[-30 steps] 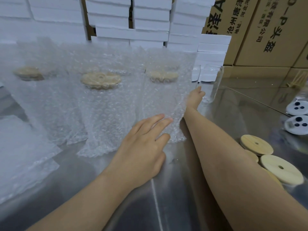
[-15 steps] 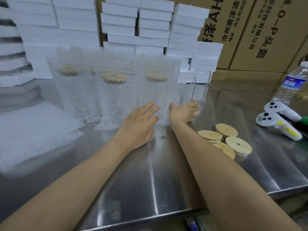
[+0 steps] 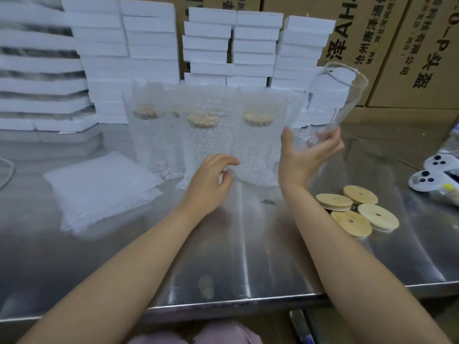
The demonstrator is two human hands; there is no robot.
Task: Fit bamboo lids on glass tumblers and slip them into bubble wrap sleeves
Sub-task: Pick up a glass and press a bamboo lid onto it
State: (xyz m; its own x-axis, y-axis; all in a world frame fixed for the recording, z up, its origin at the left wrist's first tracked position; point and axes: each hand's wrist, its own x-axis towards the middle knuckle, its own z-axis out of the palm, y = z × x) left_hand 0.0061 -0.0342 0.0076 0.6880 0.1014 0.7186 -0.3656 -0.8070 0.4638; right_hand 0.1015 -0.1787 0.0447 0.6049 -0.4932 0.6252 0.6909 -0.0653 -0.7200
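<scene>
Glass tumbler (image 3: 330, 105) sits tilted in your right hand (image 3: 305, 155), fingers clamped round its base and its open mouth raised above the far right of the table (image 3: 223, 244), likely so a lid can go on. Bamboo lids (image 3: 357, 209) lie loose near the right edge, just beside that forearm, while your left hand (image 3: 211, 180) hangs empty, fingers loosely curled, before the row of wrapped tumblers (image 3: 206, 135) at the back. Bubble wrap sleeves (image 3: 101, 184) are piled toward the left edge, and white controllers (image 3: 427, 180) beside the lids could get in your reach.
</scene>
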